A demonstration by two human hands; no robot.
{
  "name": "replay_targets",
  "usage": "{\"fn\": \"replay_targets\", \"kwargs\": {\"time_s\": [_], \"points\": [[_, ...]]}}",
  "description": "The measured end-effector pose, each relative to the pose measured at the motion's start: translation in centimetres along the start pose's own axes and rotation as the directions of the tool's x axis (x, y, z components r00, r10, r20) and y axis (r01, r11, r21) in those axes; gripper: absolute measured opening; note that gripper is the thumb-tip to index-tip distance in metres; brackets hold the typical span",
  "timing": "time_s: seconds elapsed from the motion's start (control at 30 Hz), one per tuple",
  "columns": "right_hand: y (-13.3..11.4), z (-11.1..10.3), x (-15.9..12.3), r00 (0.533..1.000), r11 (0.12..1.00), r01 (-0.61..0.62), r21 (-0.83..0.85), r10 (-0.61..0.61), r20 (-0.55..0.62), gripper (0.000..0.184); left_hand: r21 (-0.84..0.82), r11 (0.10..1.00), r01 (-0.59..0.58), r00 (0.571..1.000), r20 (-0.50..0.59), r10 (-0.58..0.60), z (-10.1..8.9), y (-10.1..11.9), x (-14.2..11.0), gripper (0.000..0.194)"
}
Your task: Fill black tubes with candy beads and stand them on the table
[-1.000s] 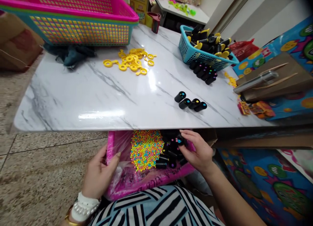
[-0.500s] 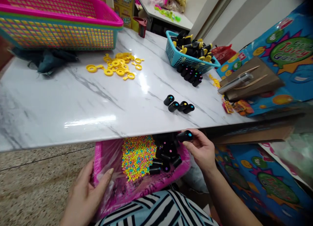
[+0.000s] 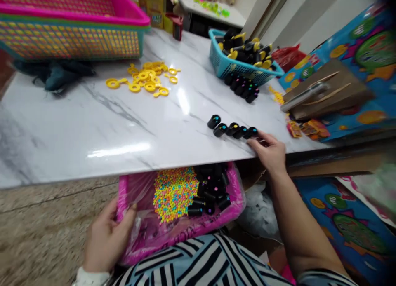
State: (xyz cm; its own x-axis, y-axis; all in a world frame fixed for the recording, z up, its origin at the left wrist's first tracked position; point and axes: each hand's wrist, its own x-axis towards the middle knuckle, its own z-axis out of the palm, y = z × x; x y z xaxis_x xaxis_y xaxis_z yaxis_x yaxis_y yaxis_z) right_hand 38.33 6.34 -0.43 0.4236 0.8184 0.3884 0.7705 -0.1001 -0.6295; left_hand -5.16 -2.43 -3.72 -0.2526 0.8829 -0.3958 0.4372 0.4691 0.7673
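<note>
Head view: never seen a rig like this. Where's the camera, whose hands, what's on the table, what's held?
There's no machine: these are a person's bare hands. One head-worn camera takes every picture, looking forward and down.

The left hand grips the rim of a pink tray with clear plastic over it. Inside are small coloured balls and more black cylinders.

The right hand has its thumb and fingers on the rightmost cylinder of five near the edge of the marbled table.

Farther back lie yellow ring pieces, beside a dark cloth and stacked baskets, plus a blue basket of black and yellow pieces.
</note>
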Motion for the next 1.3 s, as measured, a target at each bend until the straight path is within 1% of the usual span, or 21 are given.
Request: {"fn": "replay_targets", "kwargs": {"time_s": [0.1, 0.13, 0.17, 0.2, 0.23, 0.3, 0.37, 0.43, 0.5, 0.57, 0.6, 0.67, 0.77, 0.8, 0.83, 0.9, 1.0, 1.1, 1.2, 1.23, 1.3], "points": [[-1.7, -0.3, -4.1, 0.991, 1.000, 0.023, 0.014, -0.021, -0.132, 0.031, -0.104, 0.994, 0.038, 0.999, 0.035, -0.035, 0.1, -0.1, -0.1, 0.052], [-2.5, -0.5, -5.7, 0.991, 0.998, 0.057, 0.010, -0.056, -0.125, 0.026, -0.123, 0.992, 0.038, 0.999, 0.039, -0.034, 0.2, -0.1, 0.0, 0.050], [-3.2, -0.6, -7.4, 0.994, 0.994, 0.109, 0.020, -0.109, -0.018, 0.022, -0.137, 0.990, 0.032, 0.999, 0.044, -0.027, 0.2, -0.3, 0.1, 0.049], [-3.9, -0.6, -8.9, 0.974, 0.985, 0.172, 0.027, -0.174, 0.146, 0.022, -0.146, 0.989, 0.022, 0.999, 0.048, -0.015, 0.3, -0.4, 0.2, 0.047], [-4.5, -0.5, -10.3, 0.922, 0.970, 0.241, 0.027, -0.237, 0.305, 0.027, -0.155, 0.988, 0.012, 0.999, 0.052, -0.004, 0.3, -0.6, 0.3, 0.046], [-5.0, 0.1, -12.3, 0.770, 0.927, 0.375, 0.000, -0.312, 0.556, 0.039, -0.163, 0.987, -0.008, 0.999, 0.052, 0.016, 0.4, -0.9, 0.5, 0.045], [-4.9, 0.8, -13.2, 0.659, 0.884, 0.467, -0.029, -0.325, 0.679, 0.042, -0.151, 0.988, -0.040, 0.998, 0.050, 0.048, 0.5, -1.2, 0.6, 0.043], [-4.9, 1.5, -13.3, 0.594, 0.862, 0.508, -0.001, -0.349, 0.725, 0.036, -0.141, 0.986, -0.086, 0.995, 0.043, 0.093, 0.6, -1.4, 0.6, 0.041], [-5.6, 2.2, -12.8, 0.571, 0.838, 0.542, 0.066, -0.425, 0.702, 0.034, -0.145, 0.982, -0.120, 0.991, 0.035, 0.126, 0.6, -1.5, 0.5, 0.041], [-7.2, 3.3, -12.4, 0.558, 0.795, 0.591, 0.134, -0.523, 0.645, 0.033, -0.148, 0.979, -0.143, 0.989, 0.019, 0.147, 0.6, -1.6, 0.5, 0.040], [-8.2, 4.1, -12.3, 0.537, 0.773, 0.613, 0.164, -0.560, 0.631, 0.032, -0.146, 0.977, -0.156, 0.987, 0.013, 0.159, 0.7, -1.7, 0.5, 0.039], [-10.2, 6.1, -12.9, 0.461, 0.728, 0.654, 0.207, -0.600, 0.654, 0.031, -0.139, 0.972, -0.189, 0.982, -0.006, 0.190, 0.7, -1.7, 0.5, 0.038], [-11.9, 9.7, -14.6, 0.290, 0.649, 0.727, 0.226, -0.587, 0.756, 0.034, -0.142, 0.961, -0.236, 0.972, -0.021, 0.236, 0.8, -1.8, 0.5, 0.037], [-12.1, 10.6, -15.1, 0.250, 0.628, 0.743, 0.234, -0.584, 0.772, 0.037, -0.141, 0.959, -0.246, 0.969, -0.025, 0.245, 0.9, -1.8, 0.4, 0.037], [-12.1, 11.3, -15.6, 0.229, 0.617, 0.746, 0.251, -0.591, 0.774, 0.039, -0.140, 0.957, -0.253, 0.967, -0.029, 0.251, 0.9, -1.9, 0.3, 0.037], [-11.8, 12.0, -16.0, 0.232, 0.628, 0.712, 0.314, -0.633, 0.739, 0.040, -0.142, 0.955, -0.260, 0.966, -0.044, 0.256, 0.9, -2.0, 0.2, 0.038], [-11.4, 11.5, -15.6, 0.257, 0.648, 0.640, 0.414, -0.687, 0.679, 0.034, -0.164, 0.950, -0.266, 0.964, -0.062, 0.259, 1.1, -2.2, 0.2, 0.039], [-11.5, 11.1, -15.3, 0.260, 0.640, 0.671, 0.374, -0.676, 0.690, 0.030, -0.178, 0.944, -0.278, 0.960, -0.067, 0.270, 1.3, -2.3, 0.4, 0.041], [-12.0, 11.7, -16.2, 0.249, 0.629, 0.705, 0.328, -0.652, 0.716, 0.028, -0.183, 0.938, -0.293, 0.956, -0.059, 0.287, 1.3, -2.3, 0.5, 0.041], [-12.2, 12.1, -16.6, 0.249, 0.639, 0.690, 0.340, -0.650, 0.718, 0.028, -0.183, 0.937, -0.297, 0.955, -0.054, 0.292, 1.3, -2.3, 0.5, 0.040], [-12.4, 12.9, -17.5, 0.270, 0.683, 0.611, 0.399, -0.655, 0.706, 0.028, -0.181, 0.936, -0.301, 0.954, -0.051, 0.297, 1.3, -2.3, 0.5, 0.040]]}}
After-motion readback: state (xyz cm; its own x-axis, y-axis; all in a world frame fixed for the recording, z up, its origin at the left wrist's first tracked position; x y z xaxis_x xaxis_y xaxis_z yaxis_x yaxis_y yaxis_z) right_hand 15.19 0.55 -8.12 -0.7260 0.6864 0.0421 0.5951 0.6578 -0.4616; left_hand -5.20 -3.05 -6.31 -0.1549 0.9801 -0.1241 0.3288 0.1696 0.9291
